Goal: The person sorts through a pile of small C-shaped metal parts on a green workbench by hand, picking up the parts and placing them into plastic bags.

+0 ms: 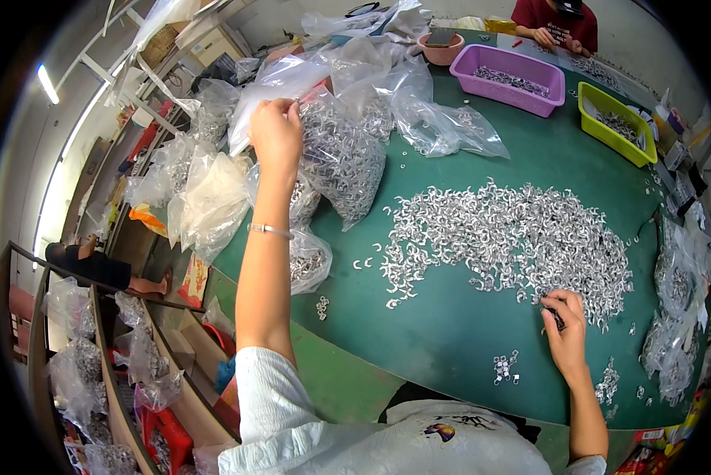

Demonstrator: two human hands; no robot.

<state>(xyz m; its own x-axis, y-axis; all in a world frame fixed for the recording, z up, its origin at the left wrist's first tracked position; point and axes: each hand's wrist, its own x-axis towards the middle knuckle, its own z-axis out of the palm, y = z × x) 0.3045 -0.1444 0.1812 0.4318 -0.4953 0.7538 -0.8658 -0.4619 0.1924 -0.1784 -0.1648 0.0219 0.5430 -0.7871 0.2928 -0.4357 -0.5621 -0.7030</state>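
My left hand (276, 134) is raised at the upper left edge of a clear plastic bag (343, 170) full of small metal pieces. Its fingers are curled closed; what they pinch, if anything, is hidden. To the right lies a wide heap of small silvery hook-shaped metal pieces (498, 233) on the green table (419, 340). At the heap's near edge, my right hand (567, 326) is closed around a small dark piece (557, 318), mostly covered by the fingers. A little cluster of metal pieces (506, 367) lies left of that hand, and another small pile (607, 383) to its right.
A purple tub (549, 103) and a yellow-green tub (615, 150) holding metal pieces stand at the far right. Filled plastic bags (676, 317) line the right edge. Across the table a person (559, 28) handles small parts. Shelves with bags (78, 364) stand at left.
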